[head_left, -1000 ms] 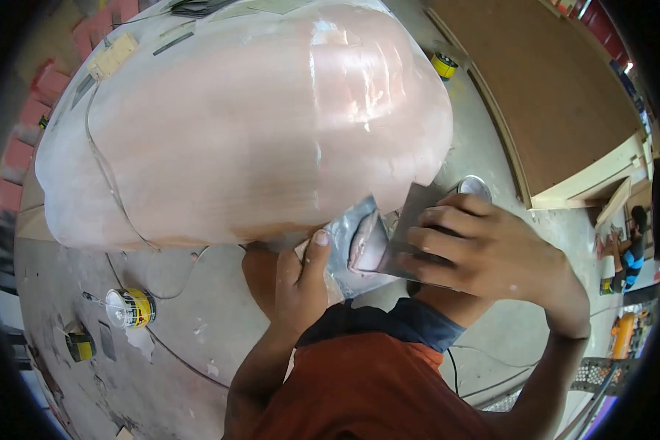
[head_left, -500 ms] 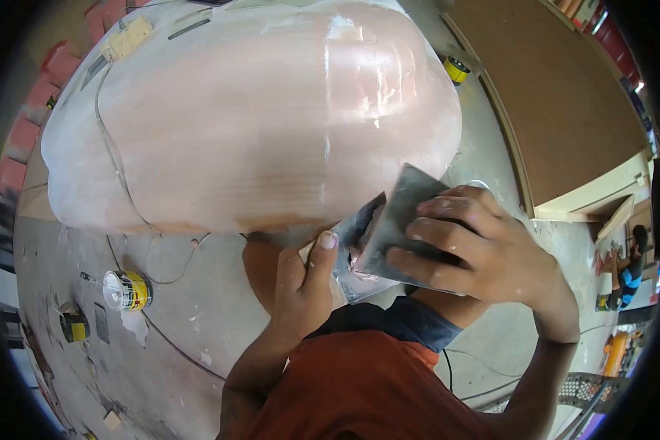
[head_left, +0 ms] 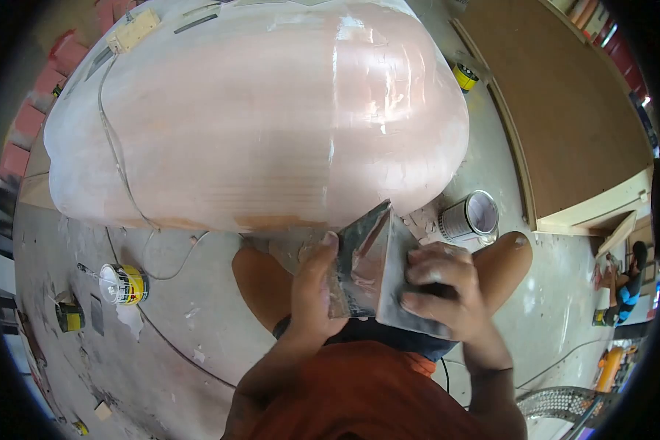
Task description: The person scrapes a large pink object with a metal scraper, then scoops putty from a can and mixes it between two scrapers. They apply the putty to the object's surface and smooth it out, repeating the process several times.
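Evidently both hands are occupied above the person's lap. The left hand (head_left: 312,295) clamps a dark flat spreader plate (head_left: 347,284), thumb along its edge, and pinkish filler paste (head_left: 368,262) is smeared over the plate's inner face. The right hand (head_left: 447,284), fingers bent, grips a grey flat scraper (head_left: 399,270) angled against that plate; whether their edges quite touch is hard to tell. Beyond them lies a large, rounded, pink-and-white form (head_left: 220,125), with an open metal can (head_left: 462,220) on the floor near the right knee.
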A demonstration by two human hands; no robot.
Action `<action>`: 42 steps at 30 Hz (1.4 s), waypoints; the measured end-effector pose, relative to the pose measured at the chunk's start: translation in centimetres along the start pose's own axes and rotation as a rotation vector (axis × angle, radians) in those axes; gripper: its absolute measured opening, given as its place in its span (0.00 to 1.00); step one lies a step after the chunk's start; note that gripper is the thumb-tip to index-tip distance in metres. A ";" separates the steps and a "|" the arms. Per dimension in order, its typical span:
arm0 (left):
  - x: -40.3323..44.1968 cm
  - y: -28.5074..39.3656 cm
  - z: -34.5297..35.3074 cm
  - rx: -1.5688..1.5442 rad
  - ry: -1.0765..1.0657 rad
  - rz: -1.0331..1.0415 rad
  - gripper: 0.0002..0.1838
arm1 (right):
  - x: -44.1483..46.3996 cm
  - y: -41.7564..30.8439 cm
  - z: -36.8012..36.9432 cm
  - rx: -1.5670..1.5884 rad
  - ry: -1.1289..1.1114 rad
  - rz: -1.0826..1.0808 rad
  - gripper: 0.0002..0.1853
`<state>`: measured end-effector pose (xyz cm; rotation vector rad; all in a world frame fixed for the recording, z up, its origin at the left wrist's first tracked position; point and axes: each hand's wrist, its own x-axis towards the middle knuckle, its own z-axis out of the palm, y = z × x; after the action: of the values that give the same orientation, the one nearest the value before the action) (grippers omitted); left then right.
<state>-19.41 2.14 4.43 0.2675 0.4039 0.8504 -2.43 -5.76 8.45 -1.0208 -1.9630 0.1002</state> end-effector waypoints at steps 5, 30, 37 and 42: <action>0.4 -0.5 -0.6 0.067 0.036 0.050 0.16 | -2.9 4.8 1.8 -0.360 -0.282 0.477 0.38; 1.5 -1.5 -0.1 0.528 0.140 0.199 0.22 | -2.0 1.5 -1.0 0.279 1.033 0.789 0.32; 2.9 -3.0 -0.9 -0.043 -0.052 -0.065 0.24 | -3.0 2.6 2.4 0.100 0.233 0.138 0.16; 0.9 -1.4 2.1 0.385 0.114 0.111 0.25 | -2.3 4.0 -2.5 -0.320 -0.136 0.542 0.35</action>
<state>-16.96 1.81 5.53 0.6033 0.6654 0.8960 2.47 -5.41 6.64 -1.7819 -1.8054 0.1601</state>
